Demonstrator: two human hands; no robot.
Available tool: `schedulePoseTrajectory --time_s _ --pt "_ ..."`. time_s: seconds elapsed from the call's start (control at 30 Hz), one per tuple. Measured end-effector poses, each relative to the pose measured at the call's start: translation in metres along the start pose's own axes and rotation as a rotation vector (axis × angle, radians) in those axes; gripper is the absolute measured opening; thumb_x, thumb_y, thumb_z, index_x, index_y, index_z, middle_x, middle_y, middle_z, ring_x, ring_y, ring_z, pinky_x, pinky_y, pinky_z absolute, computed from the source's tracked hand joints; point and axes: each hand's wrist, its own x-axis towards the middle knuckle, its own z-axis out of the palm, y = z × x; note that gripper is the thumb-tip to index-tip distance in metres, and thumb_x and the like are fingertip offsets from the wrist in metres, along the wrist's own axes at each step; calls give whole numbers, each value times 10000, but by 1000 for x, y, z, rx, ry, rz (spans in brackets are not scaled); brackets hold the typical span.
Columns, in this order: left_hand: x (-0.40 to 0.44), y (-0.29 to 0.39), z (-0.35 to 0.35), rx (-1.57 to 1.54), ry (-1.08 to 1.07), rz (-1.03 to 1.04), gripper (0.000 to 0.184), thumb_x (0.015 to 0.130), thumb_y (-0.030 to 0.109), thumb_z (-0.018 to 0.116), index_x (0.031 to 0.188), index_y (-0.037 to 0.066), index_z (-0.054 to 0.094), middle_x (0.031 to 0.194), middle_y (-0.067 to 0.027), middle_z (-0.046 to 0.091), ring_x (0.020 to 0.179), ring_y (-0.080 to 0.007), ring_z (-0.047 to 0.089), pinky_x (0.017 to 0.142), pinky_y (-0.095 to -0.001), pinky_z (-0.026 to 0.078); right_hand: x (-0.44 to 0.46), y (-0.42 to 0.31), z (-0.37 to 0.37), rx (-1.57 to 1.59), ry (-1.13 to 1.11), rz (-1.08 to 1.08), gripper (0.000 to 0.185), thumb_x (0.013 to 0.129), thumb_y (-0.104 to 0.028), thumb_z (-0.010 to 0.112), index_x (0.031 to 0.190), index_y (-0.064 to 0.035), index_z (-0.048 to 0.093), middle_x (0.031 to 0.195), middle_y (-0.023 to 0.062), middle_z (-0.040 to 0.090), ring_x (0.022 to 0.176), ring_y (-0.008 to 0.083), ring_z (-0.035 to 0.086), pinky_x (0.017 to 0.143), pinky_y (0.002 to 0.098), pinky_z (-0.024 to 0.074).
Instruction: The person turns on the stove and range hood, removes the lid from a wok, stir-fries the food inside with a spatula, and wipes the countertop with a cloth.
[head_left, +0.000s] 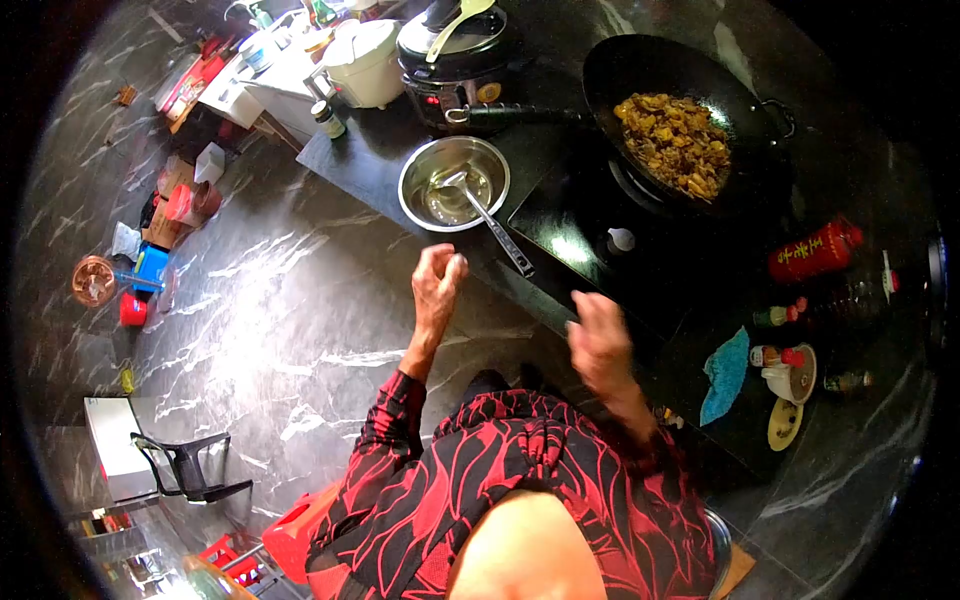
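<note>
My left hand (pixel 437 290) is raised just below a steel bowl (pixel 411 190), fingers curled in, contents not visible. A ladle (pixel 487 222) leans in the bowl, its dark patterned handle sticking out over the counter edge. To the right, my right hand (pixel 602 345) is blurred by motion in front of the dark stove, with its finger positions unclear. Brown, chunky food (pixel 675 145) lies in the black wok (pixel 745 100), whose long handle points left. A small pale spoon-like item (pixel 620 240) rests on the cooktop.
Behind the bowl stand a dark cooker (pixel 452 85), a white cooker (pixel 365 65) and a small bottle (pixel 327 119). A red container (pixel 815 250), blue cloth (pixel 725 375) and oval dish (pixel 785 425) are at right. A black chair (pixel 190 467) stands at lower left.
</note>
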Motion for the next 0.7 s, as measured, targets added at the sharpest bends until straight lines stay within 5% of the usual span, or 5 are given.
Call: schedulePoseTrajectory --time_s 0.13,0.3,0.43,0.63,0.7 --pt "64 63 9 -66 -23 67 326 898 178 585 1109 -34 454 851 -122 638 726 -146 613 632 -258 507 56 -11 85 -365 -24 -195 754 622 -243 774 1246 -33 408 1052 145 442 832 248 497 660 351 448" --pt "128 119 38 -176 -61 75 566 828 192 676 1212 -56 342 839 -155 633 704 -185 645 593 -272 537 83 6 153 -674 -43 -164 424 819 -166 557 1189 -4 430 858 117 497 695 220 529 561 326 456" --pt "162 125 52 -235 -113 80 324 811 164 696 1009 -45 549 786 -89 623 585 -133 622 496 -223 513 93 7 159 -752 -174 -110 348 838 -130 514 1143 24 449 740 70 501 592 185 560 474 296 458" --pt "212 113 48 -260 -191 117 225 792 127 707 907 -38 606 683 -76 628 537 -103 605 454 -203 495 96 -6 132 -656 52 -103 261 839 -117 505 1050 34 470 671 69 486 511 187 560 432 274 457" --pt "232 110 46 -215 -227 122 228 792 129 706 901 -43 604 682 -79 627 541 -105 608 464 -206 506 88 -18 117 -340 94 7 262 836 -136 525 1045 13 474 709 72 518 524 214 571 444 293 466"
